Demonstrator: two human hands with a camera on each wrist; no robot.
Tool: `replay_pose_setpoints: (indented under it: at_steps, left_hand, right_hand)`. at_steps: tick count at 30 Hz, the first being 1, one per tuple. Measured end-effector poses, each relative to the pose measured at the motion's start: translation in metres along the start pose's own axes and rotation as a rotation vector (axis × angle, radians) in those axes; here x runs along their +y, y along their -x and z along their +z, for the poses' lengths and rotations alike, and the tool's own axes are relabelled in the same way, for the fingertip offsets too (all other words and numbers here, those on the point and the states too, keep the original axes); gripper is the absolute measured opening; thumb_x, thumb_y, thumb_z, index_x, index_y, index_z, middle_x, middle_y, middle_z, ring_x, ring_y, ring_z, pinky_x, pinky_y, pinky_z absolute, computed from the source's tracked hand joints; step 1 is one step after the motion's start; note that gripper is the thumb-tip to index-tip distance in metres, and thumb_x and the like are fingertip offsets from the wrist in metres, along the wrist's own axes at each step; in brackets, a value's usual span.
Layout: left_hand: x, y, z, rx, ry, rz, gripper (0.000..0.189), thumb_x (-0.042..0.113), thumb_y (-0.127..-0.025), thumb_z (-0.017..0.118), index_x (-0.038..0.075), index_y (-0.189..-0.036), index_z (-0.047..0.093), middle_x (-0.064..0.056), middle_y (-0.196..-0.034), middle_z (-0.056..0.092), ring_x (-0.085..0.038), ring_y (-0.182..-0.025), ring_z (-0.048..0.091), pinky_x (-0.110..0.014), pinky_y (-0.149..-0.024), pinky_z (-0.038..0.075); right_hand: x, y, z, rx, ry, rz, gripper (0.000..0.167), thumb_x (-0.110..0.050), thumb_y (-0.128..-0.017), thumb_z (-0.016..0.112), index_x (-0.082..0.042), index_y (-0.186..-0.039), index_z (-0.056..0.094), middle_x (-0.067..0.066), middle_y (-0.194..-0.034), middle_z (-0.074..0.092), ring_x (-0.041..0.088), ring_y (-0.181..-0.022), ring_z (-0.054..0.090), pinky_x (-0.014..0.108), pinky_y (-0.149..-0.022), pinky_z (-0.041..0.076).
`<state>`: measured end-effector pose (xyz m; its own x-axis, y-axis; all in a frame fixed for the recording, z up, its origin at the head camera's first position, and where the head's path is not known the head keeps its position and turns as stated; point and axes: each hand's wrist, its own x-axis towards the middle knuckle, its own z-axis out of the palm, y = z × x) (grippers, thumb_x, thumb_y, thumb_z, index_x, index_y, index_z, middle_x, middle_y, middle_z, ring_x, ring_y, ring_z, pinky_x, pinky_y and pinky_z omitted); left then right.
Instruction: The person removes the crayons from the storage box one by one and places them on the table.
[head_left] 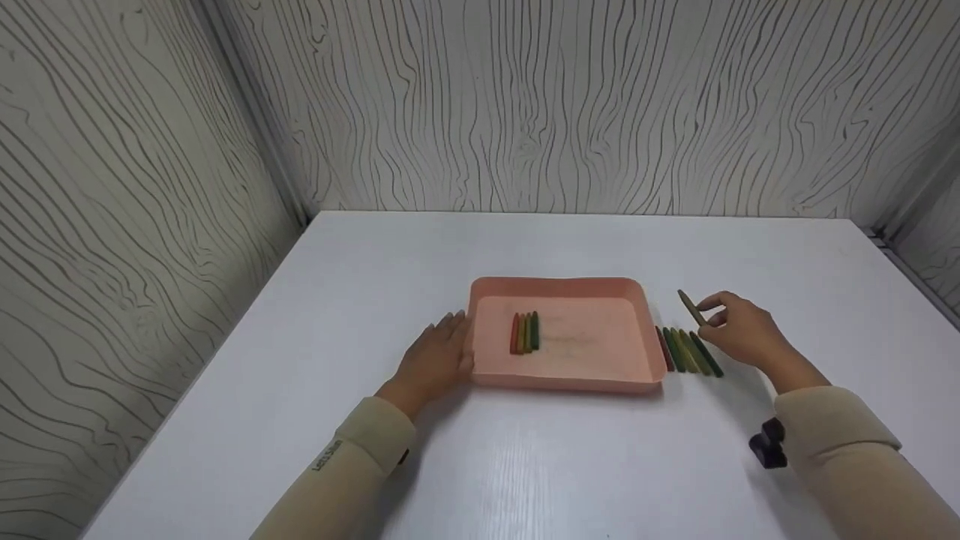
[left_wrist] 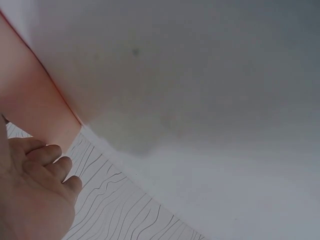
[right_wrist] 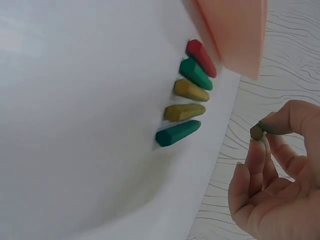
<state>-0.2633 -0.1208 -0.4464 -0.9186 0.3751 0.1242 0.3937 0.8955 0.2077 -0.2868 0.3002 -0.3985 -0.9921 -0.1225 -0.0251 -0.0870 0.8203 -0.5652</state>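
Observation:
A shallow pink tray point(head_left: 585, 379) lies on the table with several crayons point(head_left: 525, 334) side by side in its left half, coloured red, yellowish and green. Against the tray's left wall rests my left hand point(head_left: 435, 356), its fingers extended; the left wrist view shows the hand point(left_wrist: 42, 185) beside the pink wall. My right hand point(head_left: 742, 330) pinches an olive crayon point(right_wrist: 256, 131) between thumb and fingers, above the table right of the tray. Below it, a row of crayons lies on the table: a red crayon point(right_wrist: 201, 58), two yellowish ones and two green ones.
The white table point(head_left: 570, 465) meets a wood-grain patterned wall point(head_left: 525, 112) at the back. Another patterned panel point(head_left: 127, 262) stands along the left. A small black device point(head_left: 769, 444) sits at the right sleeve.

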Motion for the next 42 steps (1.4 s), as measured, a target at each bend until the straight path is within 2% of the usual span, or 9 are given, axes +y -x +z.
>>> replay_pose_setpoints:
  at_steps: [6,14,21,28,33,39,42]
  left_hand:
    - [-0.002,0.000,0.001,0.018,-0.008,0.018,0.053,0.024,-0.099,0.041,-0.004,-0.144,0.036,-0.017,-0.148,0.036,-0.031,-0.138,0.030,-0.045,-0.111,0.024]
    - [-0.003,-0.002,0.002,0.001,0.006,0.007,0.054,0.025,-0.099,0.039,-0.003,-0.145,0.035,-0.016,-0.150,0.034,-0.030,-0.139,0.027,-0.045,-0.112,0.023]
    - [-0.002,-0.001,0.003,0.001,0.018,-0.008,0.055,0.025,-0.098,0.039,-0.002,-0.145,0.035,-0.015,-0.150,0.033,-0.029,-0.139,0.027,-0.044,-0.112,0.022]
    - [-0.003,-0.002,0.004,-0.001,0.017,-0.010,0.055,0.025,-0.098,0.039,-0.002,-0.146,0.033,-0.014,-0.151,0.033,-0.029,-0.140,0.026,-0.043,-0.113,0.021]
    - [-0.003,-0.002,0.004,0.008,0.019,-0.013,0.056,0.025,-0.097,0.041,-0.002,-0.145,0.034,-0.015,-0.150,0.034,-0.029,-0.139,0.027,-0.044,-0.112,0.022]
    - [-0.002,-0.002,0.004,0.002,0.008,-0.017,0.056,0.025,-0.097,0.041,-0.002,-0.146,0.034,-0.014,-0.150,0.034,-0.029,-0.139,0.027,-0.043,-0.112,0.022]
    - [-0.002,-0.002,0.004,-0.007,0.004,-0.019,0.055,0.025,-0.098,0.039,-0.001,-0.146,0.033,-0.013,-0.151,0.033,-0.027,-0.140,0.026,-0.042,-0.113,0.021]
  right_hand:
    - [0.022,0.007,-0.002,-0.031,0.019,0.027,0.042,-0.012,-0.087,0.057,0.011,-0.121,0.047,0.026,-0.098,0.060,0.031,-0.082,0.057,0.037,-0.063,0.045]
    - [0.036,0.016,0.000,-0.113,0.040,0.086,0.045,-0.014,-0.088,0.056,0.013,-0.122,0.045,0.033,-0.107,0.056,0.038,-0.090,0.057,0.045,-0.071,0.049]
    - [0.039,0.018,0.003,-0.149,0.049,0.120,0.046,-0.017,-0.089,0.054,0.014,-0.123,0.046,0.037,-0.114,0.052,0.044,-0.097,0.055,0.047,-0.075,0.049]
    - [0.040,0.019,0.006,-0.172,0.028,0.146,0.047,-0.016,-0.089,0.055,0.014,-0.124,0.045,0.035,-0.110,0.054,0.036,-0.090,0.057,0.043,-0.071,0.049]
    - [0.041,0.018,0.007,-0.177,0.026,0.164,0.047,-0.016,-0.089,0.054,0.014,-0.124,0.045,0.033,-0.109,0.055,0.035,-0.089,0.057,0.044,-0.072,0.049]
    - [0.042,0.017,0.008,-0.173,0.037,0.167,0.049,-0.017,-0.088,0.054,0.014,-0.125,0.045,0.036,-0.113,0.053,0.035,-0.089,0.057,0.044,-0.072,0.048]
    - [0.042,0.019,0.007,-0.169,0.043,0.139,0.050,-0.018,-0.088,0.054,0.014,-0.125,0.046,0.037,-0.114,0.053,0.038,-0.091,0.058,0.047,-0.074,0.049]
